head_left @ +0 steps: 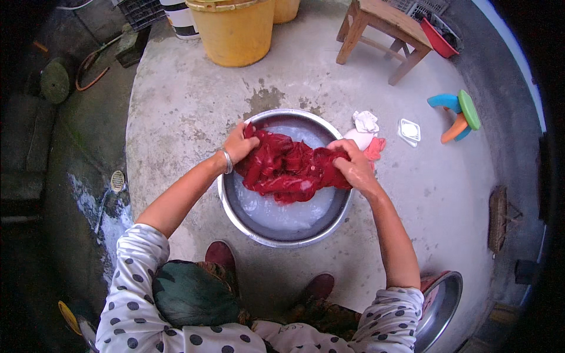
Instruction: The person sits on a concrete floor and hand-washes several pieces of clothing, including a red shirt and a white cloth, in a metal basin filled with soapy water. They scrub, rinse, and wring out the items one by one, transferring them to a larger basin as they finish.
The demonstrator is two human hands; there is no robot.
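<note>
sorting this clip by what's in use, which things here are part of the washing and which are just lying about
In use:
left hand and right hand, both gripping the red cloth
metal basin of soapy water

Lying about:
yellow bucket
wooden stool
coloured plastic stool
white soap dish
white and pink cloths beside the basin
second metal basin

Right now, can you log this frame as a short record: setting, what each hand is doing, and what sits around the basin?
setting: outdoor concrete floor, seen from above
left hand: grips one end of the red cloth
right hand: grips the other end
cloth: wet, bunched over the metal basin
basin: holds cloudy water
beside basin: white and pink rags, soap dish
further off: yellow bucket, wooden stool, second metal bowl
</note>
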